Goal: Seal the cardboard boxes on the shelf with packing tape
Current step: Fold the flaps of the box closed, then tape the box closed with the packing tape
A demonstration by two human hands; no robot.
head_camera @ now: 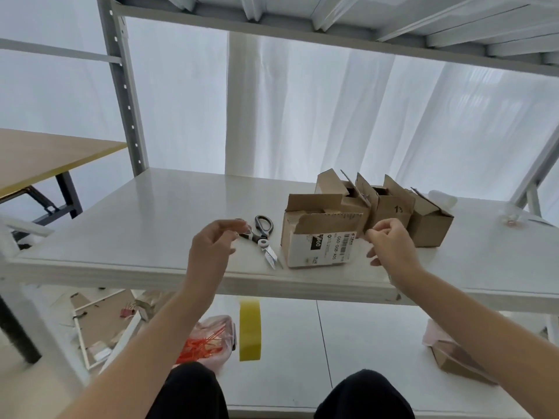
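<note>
Glossy white shelf (pixel 145 213), torn brown cardboard boxes (pixel 314 237), steel scissors (pixel 263 237)

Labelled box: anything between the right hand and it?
Nothing visible. The right hand hovers at the front corner of the labelled box. The scissors lie on the box's other side, by the left hand.

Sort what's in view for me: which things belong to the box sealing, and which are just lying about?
For the job: cardboard boxes, scissors, yellow tape roll.
Lying about: bag of red ties, red clip, picture frame, wooden table.
</note>
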